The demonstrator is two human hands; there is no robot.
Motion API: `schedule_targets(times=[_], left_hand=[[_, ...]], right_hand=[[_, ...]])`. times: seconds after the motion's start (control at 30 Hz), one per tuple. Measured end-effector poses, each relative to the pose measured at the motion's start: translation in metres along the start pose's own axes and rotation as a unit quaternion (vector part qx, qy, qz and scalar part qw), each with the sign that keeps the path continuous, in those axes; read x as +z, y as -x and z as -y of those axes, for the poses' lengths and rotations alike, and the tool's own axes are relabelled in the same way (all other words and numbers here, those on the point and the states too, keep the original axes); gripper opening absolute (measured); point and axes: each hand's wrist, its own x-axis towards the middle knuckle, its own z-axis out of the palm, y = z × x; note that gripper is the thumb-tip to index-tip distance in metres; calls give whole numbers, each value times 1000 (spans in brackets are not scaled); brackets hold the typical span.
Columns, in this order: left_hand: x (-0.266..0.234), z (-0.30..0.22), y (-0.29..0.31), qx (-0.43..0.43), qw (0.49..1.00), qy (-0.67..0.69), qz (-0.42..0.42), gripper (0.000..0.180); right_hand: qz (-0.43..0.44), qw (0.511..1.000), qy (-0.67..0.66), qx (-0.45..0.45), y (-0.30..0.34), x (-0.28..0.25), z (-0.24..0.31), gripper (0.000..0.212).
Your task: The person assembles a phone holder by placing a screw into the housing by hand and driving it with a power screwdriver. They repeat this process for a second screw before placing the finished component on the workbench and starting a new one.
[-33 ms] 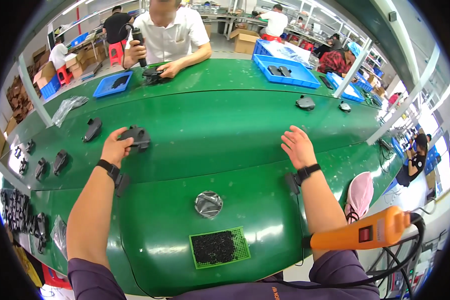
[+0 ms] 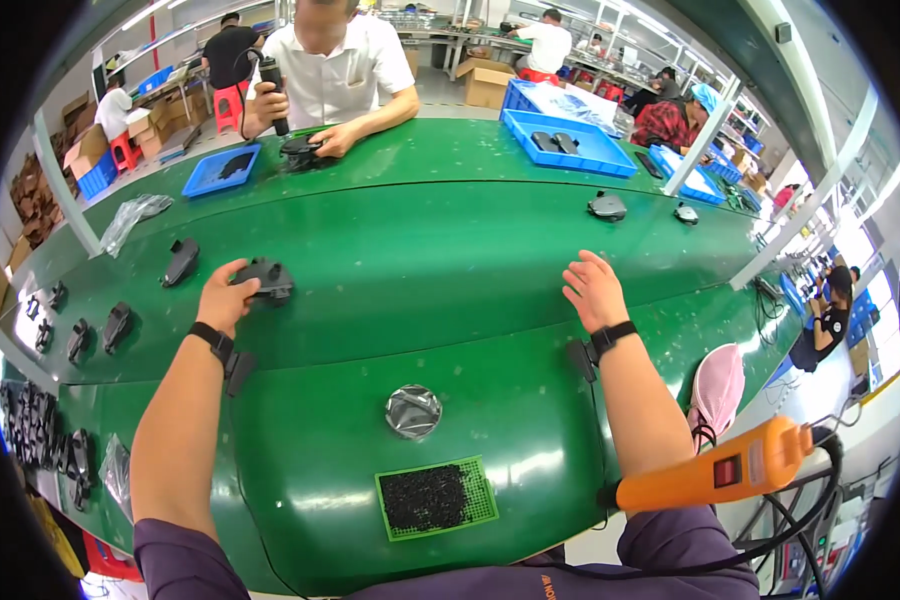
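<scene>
My left hand (image 2: 224, 300) reaches out over the green worktop and grips a dark grey plastic housing (image 2: 273, 281) by its left end, thumb and fingers closed on it. Its far side is hidden, so I cannot tell whether it still rests on the surface. Another grey housing (image 2: 181, 262) lies to the left of this hand. My right hand (image 2: 596, 290) is raised over the right of the worktop, fingers spread, holding nothing. Close to my right forearm is an orange electric screwdriver (image 2: 715, 470) with a black cable. Both wrists wear black straps.
Before me lie a green tray (image 2: 394, 535) of small black pieces and a round plastic-wrapped item (image 2: 413, 412). Several housings (image 2: 117, 328) sit at left. Opposite, a co-worker (image 2: 325, 75) holds a black tool. A blue tray (image 2: 610, 168) is at far right; a pink-covered object (image 2: 718, 388) is nearer.
</scene>
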Motion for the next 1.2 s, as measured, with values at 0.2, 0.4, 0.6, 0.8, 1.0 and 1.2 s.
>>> schedule_targets(times=[0.2, 0.4, 0.6, 0.8, 1.0, 1.2], left_hand=[[-5, 10, 31, 262, 898, -327, -138, 55], [-22, 5, 154, 33, 985, -171, 17, 32], [-15, 13, 172, 6, 1000, 17, -16, 26], [-19, 14, 175, 20, 1000, 0, 14, 27], [-16, 15, 173, 20, 1000, -4, 21, 25], [-24, 27, 168, 31, 999, 1, 18, 30]], right_hand=[[-79, 978, 191, -36, -113, -59, -10, 63], [-68, 939, 318, -108, -171, -60, 4, 73], [-59, 817, 539, -194, -226, -56, 14, 78], [4, 844, 502, -186, -283, -72, 7, 78], [-40, 872, 454, -179, -303, -91, 0, 76], [-114, 777, 566, -251, -210, -53, -5, 68]])
